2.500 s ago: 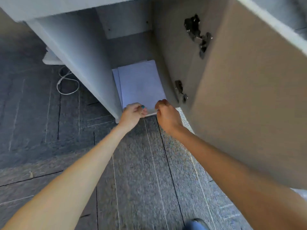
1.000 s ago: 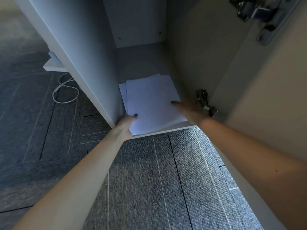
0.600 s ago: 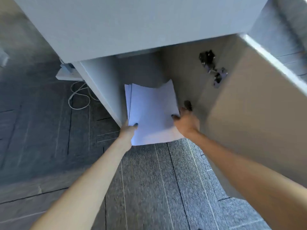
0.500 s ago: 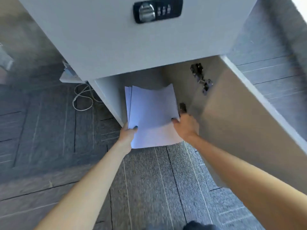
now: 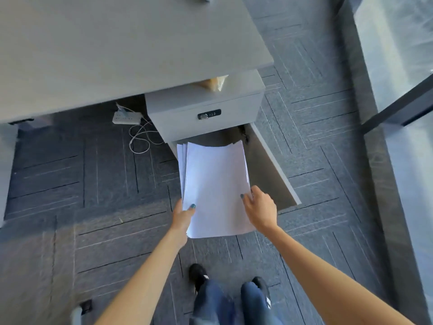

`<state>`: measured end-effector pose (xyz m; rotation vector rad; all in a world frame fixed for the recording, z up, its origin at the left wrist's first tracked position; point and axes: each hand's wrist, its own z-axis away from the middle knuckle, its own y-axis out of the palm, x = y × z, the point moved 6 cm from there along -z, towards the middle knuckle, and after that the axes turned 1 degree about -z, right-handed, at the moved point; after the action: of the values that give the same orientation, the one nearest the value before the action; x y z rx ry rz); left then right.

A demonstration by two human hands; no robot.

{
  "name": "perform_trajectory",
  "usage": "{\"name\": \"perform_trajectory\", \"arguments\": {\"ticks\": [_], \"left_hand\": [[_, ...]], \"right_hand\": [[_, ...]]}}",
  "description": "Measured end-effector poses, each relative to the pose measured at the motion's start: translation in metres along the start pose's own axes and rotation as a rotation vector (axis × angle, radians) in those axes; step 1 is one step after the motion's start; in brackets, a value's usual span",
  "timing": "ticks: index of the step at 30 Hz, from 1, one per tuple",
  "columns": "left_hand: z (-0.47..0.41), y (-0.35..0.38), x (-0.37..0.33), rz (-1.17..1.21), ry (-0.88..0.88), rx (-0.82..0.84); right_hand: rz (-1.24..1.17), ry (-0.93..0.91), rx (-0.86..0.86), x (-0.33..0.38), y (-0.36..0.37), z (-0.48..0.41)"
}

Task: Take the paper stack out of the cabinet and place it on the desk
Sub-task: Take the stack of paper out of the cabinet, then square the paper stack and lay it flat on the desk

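The white paper stack (image 5: 215,184) hangs in the air in front of the small grey cabinet (image 5: 203,111), fully outside it and bowed across its width. My left hand (image 5: 184,215) grips its lower left edge with the thumb on top. My right hand (image 5: 260,208) holds the lower right edge, thumb on the top sheet. The cabinet door (image 5: 269,165) stands open to the right. The grey desk (image 5: 105,45) top fills the upper left, above the cabinet.
A white power strip (image 5: 126,117) and a looped cable (image 5: 140,141) lie on the carpet left of the cabinet. A yellowish bag (image 5: 214,82) sits on the cabinet top under the desk edge. A glass partition (image 5: 398,66) runs along the right. My feet (image 5: 229,282) are below.
The stack was lifted off the cabinet floor and drawn out toward me. My view rose from inside the cabinet to above the desk; both hands kept their grip.
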<state>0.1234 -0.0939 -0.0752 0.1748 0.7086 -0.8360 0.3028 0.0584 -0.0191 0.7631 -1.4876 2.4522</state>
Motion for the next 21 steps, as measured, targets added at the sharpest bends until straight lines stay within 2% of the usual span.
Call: {"name": "perform_trajectory", "arguments": {"ticks": [4, 11, 18, 21], "left_hand": [[0.085, -0.005, -0.018, 0.048, 0.028, -0.005], [0.199, -0.002, -0.059, 0.034, 0.132, 0.095], [0.262, -0.015, -0.140, 0.119, 0.272, 0.145], [0.274, -0.027, -0.178, 0.153, 0.324, 0.142]], "right_hand": [[0.032, -0.089, -0.027, 0.012, -0.052, 0.057], [0.034, -0.220, -0.039, 0.019, -0.139, 0.128], [-0.259, -0.251, -0.050, 0.075, -0.217, 0.147], [-0.309, -0.254, -0.068, 0.108, -0.240, 0.146]]}}
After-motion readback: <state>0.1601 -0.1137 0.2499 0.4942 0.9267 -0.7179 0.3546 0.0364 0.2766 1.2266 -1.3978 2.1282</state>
